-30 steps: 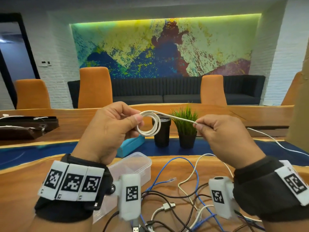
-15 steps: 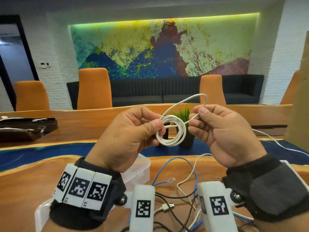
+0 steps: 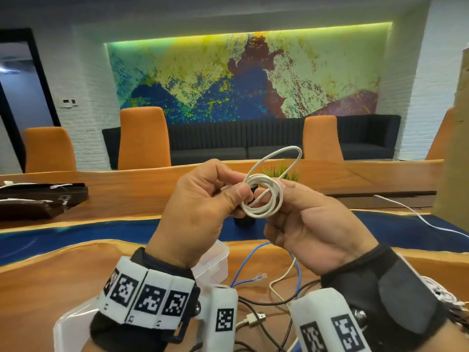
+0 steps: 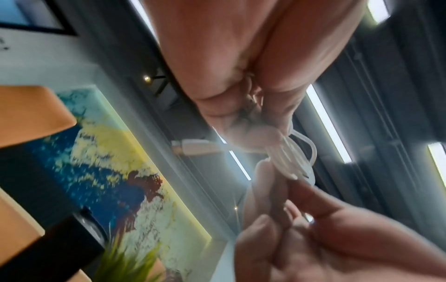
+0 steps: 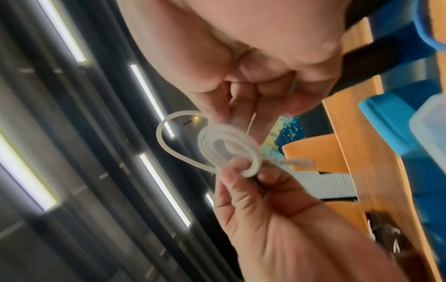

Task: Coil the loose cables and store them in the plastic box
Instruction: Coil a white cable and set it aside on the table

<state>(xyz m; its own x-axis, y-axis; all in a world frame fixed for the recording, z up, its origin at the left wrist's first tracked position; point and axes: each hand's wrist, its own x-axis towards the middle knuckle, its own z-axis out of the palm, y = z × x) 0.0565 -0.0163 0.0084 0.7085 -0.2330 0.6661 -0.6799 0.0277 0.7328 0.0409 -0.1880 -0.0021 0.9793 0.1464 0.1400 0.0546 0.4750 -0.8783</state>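
Two hands, left hand (image 3: pixel 200 207) pinching white cable coil (image 3: pixel 264 196), right hand (image 3: pixel 312 224) alongside

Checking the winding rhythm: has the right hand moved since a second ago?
Yes. The right hand has come left, toward the coil of white cable; it now covers the potted plant it earlier sat right of.

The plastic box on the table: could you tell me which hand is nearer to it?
Left. The left hand is raised directly above the plastic box; the right hand is off to its right, above the loose cables.
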